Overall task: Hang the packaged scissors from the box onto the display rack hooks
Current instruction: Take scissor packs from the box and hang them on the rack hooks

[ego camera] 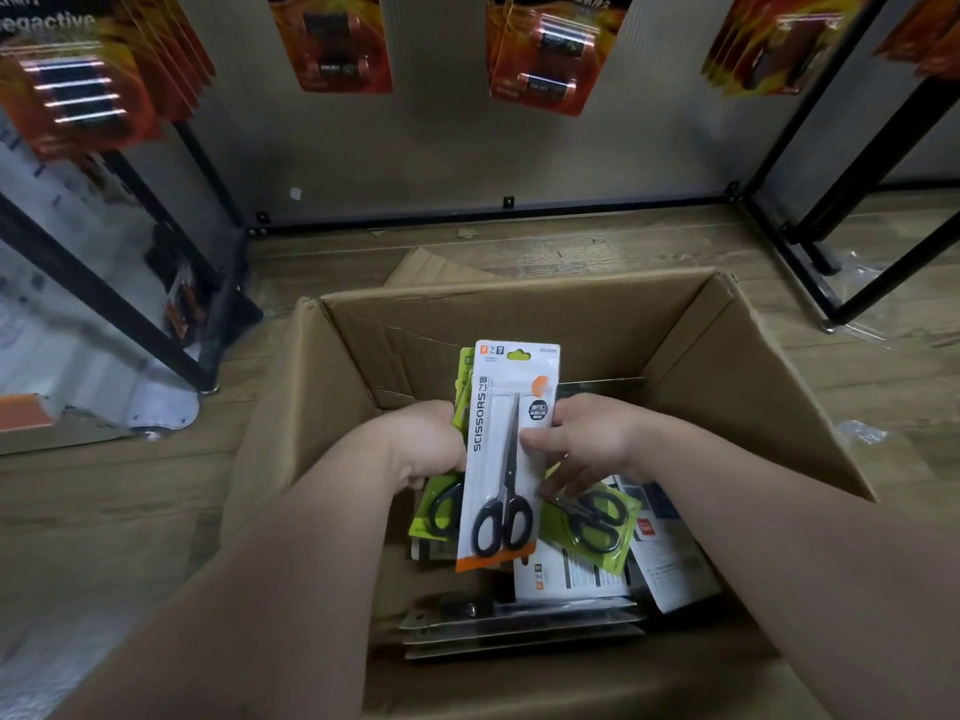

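Two hands lift scissor packs just above an open box [519,314]

One white scissor pack [511,449] stands upright in front, its right edge pinched by the right hand [582,439]; the left hand [431,444] grips green packs [441,511] behind it, at least two, and one more green pack [597,517] lies under the right fingers on a loose pile of packs too jumbled to count; the box sits on a wooden floor [104,511] before a grey wall panel [441,148], at least four bunches of battery packs [550,54] hanging above; black rack legs [171,324] flank the box, a strip of floor between its far wall and the rack's bottom rail
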Demonstrator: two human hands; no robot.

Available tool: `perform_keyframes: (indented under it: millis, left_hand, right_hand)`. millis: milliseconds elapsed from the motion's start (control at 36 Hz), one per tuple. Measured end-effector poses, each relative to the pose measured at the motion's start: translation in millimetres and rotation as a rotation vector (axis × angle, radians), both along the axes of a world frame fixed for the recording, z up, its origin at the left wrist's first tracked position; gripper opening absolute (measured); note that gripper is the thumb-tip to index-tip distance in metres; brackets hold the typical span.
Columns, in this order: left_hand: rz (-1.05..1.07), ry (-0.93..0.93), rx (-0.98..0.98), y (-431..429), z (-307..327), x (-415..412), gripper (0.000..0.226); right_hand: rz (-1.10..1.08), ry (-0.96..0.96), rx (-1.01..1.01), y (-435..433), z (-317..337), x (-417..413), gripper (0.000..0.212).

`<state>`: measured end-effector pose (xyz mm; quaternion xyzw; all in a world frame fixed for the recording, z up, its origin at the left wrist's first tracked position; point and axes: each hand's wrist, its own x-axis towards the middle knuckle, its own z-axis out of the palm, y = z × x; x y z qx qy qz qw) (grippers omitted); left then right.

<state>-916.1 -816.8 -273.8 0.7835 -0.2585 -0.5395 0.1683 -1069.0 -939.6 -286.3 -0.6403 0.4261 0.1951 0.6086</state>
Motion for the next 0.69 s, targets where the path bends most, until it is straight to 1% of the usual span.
perform_keyframes:
  millis: [83,194,250,361,528,639,694]
  left_hand:
    - [0.070,0.089,0.010,-1.6,-2.2,1.6,0.033]
    - [0.151,0.267,0.046,-2.5,-8.4,0.9,0.042]
    - [0.160,0.320,0.052,-2.8,-9.2,1.2,0.040]
    - [0.106,0.319,0.019,-3.9,-10.4,3.0,0.035]
    - [0.102,0.309,-0.013,-2.5,-11.3,1.2,0.033]
    - [0.153,0.199,-0.050,-5.6,-13.3,-1.2,0.038]
    - [0.148,0.183,-0.078,-7.0,-12.3,-2.6,0.032]
  right_hand:
    - [0.000,-0.008,0.033,-2.5,-0.2,-1.7,0.022]
    - [0.008,0.018,0.022,-4.5,-2.4,-2.5,0.023]
    - [0.002,0.017,0.013,-4.7,-4.8,-2.1,0.024]
    - [-0.029,-0.006,0.043,-4.9,-7.6,0.3,0.025]
    - [-0.055,-0.033,0.124,-1.8,-5.8,0.8,0.025]
    - [-0.093,-0.083,0.105,0.5,-5.3,1.9,0.026]
    - [-0.098,-0.111,0.085,2.2,-5.3,2.9,0.025]
